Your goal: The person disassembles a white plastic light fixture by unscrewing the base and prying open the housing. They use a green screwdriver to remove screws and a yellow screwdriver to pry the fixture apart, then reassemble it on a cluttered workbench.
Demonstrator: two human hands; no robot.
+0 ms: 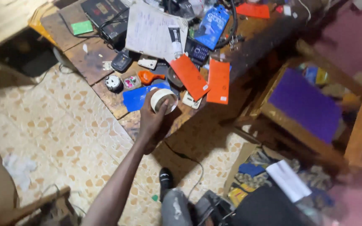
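Note:
My left hand (151,119) reaches out over the near edge of a cluttered wooden table (89,62) and grips a white roll of tape (163,100). The roll sits just above a blue card (137,97) at the table's edge. Two orange cards (189,76) (218,81) lie just right of the roll. An orange-handled tool (148,77) and a small round white object (113,83) lie just beyond the hand. My right hand is out of sight.
Papers (149,29), a blue package (211,26), a dark keypad phone (196,51), cables and a green card (82,27) crowd the table. A wooden chair with a purple seat (304,104) stands right. My black shoe (166,179) rests on patterned floor tiles (63,125).

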